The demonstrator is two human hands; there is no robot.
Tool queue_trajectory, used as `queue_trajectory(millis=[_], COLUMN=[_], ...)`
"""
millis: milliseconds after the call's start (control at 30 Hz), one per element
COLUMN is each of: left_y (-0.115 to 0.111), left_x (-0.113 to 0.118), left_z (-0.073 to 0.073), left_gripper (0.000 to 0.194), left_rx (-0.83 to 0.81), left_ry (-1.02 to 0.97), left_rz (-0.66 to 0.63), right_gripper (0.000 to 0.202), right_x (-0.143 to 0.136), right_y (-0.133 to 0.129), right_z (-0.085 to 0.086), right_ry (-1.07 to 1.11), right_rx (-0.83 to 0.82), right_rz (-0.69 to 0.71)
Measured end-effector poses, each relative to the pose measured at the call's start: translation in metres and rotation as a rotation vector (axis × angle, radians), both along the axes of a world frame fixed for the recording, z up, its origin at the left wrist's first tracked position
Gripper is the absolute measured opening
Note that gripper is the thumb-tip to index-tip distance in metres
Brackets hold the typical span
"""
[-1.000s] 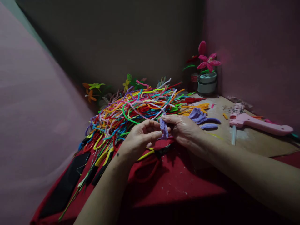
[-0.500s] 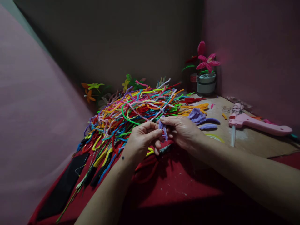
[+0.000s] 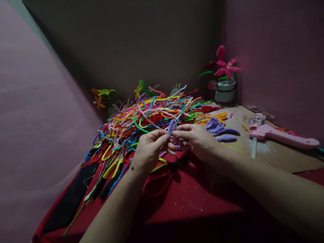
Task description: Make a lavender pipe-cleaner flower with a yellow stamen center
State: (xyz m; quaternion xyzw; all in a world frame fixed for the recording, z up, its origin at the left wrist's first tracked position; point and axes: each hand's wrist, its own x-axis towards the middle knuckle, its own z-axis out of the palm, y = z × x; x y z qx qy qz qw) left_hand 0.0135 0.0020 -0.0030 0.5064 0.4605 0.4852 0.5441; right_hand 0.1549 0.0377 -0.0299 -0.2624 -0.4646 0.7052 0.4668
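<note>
Between the fingertips of both hands is a small purple pipe cleaner loop (image 3: 172, 127), its pointed end up like a petal. My left hand (image 3: 153, 145) pinches its lower left side with thumb and forefinger. From the other side my right hand (image 3: 193, 136) pinches it too, the other fingers curled below. Just beyond the right hand lie more purple pipe cleaner petals (image 3: 215, 126). Behind the hands rises a heap of pipe cleaners (image 3: 152, 111) in many colours. Beneath the hands, red-handled scissors (image 3: 158, 185) lie partly hidden on the red cloth (image 3: 187, 209).
A pink glue gun (image 3: 283, 135) rests on the brown board (image 3: 278, 158) at right. Yellow-and-black pliers (image 3: 113, 179) and a black flat object (image 3: 71, 199) lie at left. A pink pipe cleaner flower (image 3: 227, 68) stands in a grey pot (image 3: 225, 92) behind.
The purple piece has turned from hanging ends to an upright pointed loop, slightly higher. Both hands still pinch it. The whole view has shifted a little.
</note>
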Motion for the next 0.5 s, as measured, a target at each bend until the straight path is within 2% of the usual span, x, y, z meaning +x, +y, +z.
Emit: queue_trajectory(millis=[167, 367, 500], left_y=[0.0012, -0.0010, -0.0039], left_x=[-0.0015, 0.0017, 0.0059], left_z=[-0.0002, 0.0006, 0.0025], left_gripper=[0.015, 0.008, 0.008], left_rx=[0.064, 0.076, 0.062], left_ry=[0.064, 0.146, 0.141], left_rz=[0.019, 0.088, 0.093], right_gripper=[0.016, 0.017, 0.019], right_x=[0.0005, -0.0011, -0.0026], right_y=[-0.0044, -0.0035, -0.0039], right_z=[0.0050, 0.0039, 0.0050], right_ry=[-0.160, 0.070, 0.177], right_rx=[0.062, -0.064, -0.089], right_rz=[-0.036, 0.024, -0.021])
